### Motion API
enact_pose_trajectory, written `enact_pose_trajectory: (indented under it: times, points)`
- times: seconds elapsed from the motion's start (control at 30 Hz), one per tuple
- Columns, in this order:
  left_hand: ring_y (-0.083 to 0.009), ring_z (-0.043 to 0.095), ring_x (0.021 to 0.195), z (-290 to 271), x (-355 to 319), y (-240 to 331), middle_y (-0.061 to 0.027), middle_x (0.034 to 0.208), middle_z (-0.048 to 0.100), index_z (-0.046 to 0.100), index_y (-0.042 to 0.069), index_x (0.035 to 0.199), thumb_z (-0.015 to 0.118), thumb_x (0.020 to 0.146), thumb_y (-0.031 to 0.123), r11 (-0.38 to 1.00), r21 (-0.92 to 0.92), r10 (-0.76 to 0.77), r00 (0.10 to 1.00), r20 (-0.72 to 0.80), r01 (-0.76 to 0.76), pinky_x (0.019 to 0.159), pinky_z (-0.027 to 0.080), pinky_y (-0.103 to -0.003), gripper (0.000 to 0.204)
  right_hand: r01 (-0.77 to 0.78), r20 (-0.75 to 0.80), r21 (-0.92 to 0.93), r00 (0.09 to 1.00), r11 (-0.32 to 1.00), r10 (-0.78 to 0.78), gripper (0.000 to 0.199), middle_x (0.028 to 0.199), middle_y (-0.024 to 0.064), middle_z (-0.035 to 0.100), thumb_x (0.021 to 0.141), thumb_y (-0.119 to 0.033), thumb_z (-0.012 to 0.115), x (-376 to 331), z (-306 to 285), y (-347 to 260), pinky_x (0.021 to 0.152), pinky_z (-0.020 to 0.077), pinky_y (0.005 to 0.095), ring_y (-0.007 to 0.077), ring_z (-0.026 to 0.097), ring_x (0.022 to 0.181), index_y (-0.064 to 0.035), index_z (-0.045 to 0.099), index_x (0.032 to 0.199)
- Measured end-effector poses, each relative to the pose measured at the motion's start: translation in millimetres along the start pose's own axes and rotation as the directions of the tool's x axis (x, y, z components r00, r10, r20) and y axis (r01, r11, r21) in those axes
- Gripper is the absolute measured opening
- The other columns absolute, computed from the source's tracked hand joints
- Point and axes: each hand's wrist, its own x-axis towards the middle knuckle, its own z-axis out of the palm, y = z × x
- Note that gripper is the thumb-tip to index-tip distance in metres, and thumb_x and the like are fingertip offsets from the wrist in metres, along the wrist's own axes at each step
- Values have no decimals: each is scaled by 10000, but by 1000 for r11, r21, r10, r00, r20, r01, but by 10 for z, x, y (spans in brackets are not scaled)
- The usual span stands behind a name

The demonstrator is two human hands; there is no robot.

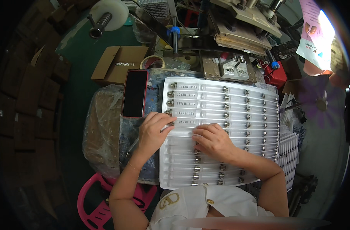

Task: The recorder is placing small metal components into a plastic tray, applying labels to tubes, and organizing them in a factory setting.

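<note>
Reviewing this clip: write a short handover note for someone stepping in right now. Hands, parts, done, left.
Left hand: fingertips on the left edge of the white blister tray, at a small metal part.
Right hand: flat on the tray's middle rows.
Done: upper rows hold label inserts and metal bits.
Left: lower rows have bits but no inserts.
Black phone lies left of the tray.

The bench [106,126] is wrapped in clear plastic film, with a patterned cloth [156,82] spread over it. A white moulded tray [259,96] lies on the cloth and fills most of it. A phone [135,93] with a red case lies screen up just left of the tray, and a tape roll [152,61] sits beyond the phone.
</note>
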Motion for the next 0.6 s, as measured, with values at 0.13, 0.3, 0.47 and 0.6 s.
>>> enact_pose_trajectory:
  times: [0.13, 0.3, 0.47, 0.6]
  points:
    - [-243, 604, 854, -136, -91, 253, -104, 992, 661, 678, 49, 1076, 715, 793, 118, 998, -67, -8, 998, -68, 4, 721, 486, -329, 294, -269, 17, 459, 956, 847, 294, 235, 952, 115, 692, 834, -174, 704, 88, -140, 76, 730, 530, 346, 237, 677, 810, -53, 683, 1034]
    - [-220, 633, 791, -31, 185, 424, -95, 961, 696, 669, 49, 1086, 692, 844, 168, 889, -417, -149, 980, 133, 191, 637, 486, -290, 270, -107, -110, 579, 972, 808, 208, 277, 962, 108, 683, 827, -123, 710, 132, -481, 248, 734, 540, 318, 215, 663, 826, -61, 671, 1093]
    - [-226, 625, 778, 459, 917, 456, -88, 911, 657, 644, 65, 1145, 696, 817, 135, 959, -164, 244, 969, 47, -233, 669, 498, -301, 340, -195, -289, 304, 914, 933, 285, 288, 1032, 93, 671, 815, -71, 705, -305, -956, 627, 779, 541, 293, 196, 649, 908, -27, 660, 1096]
    - [-205, 587, 702, 950, 1762, 460, -49, 790, 589, 645, 128, 1173, 676, 796, 109, 754, 339, 600, 800, -5, -563, 613, 485, -325, 379, -485, -456, 492, 564, 723, 689, 310, 1095, 96, 665, 832, -1, 665, -562, -1130, 942, 811, 526, 262, 148, 645, 918, -11, 645, 1141]
